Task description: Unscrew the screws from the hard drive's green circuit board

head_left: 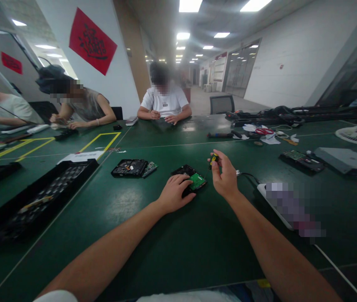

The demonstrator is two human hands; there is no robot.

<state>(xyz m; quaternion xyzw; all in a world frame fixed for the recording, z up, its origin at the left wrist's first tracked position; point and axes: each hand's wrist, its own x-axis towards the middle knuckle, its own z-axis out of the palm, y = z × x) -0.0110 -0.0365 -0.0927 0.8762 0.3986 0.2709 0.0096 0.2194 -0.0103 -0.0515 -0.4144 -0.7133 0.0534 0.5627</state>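
Note:
A hard drive (183,169) with a green circuit board (198,181) lies flat on the table in front of me. My left hand (175,193) grips it from the left, fingers over its top and thumb along the near side, covering part of it. Just to the right and raised above the table, my right hand (224,173) is closed around a small yellow-and-black screwdriver (214,159). The screwdriver is apart from the drive, and its tip is too small to make out. Left of my hands lies another hard drive (129,167), with a loose circuit board (150,169) at its right side.
A long black tray (44,193) of parts stands at left. A power strip (274,205) with a cable lies at right, with another drive (302,160) and a grey metal box (346,160) beyond. Red scissors (264,131) lie farther back. Several people sit across the table.

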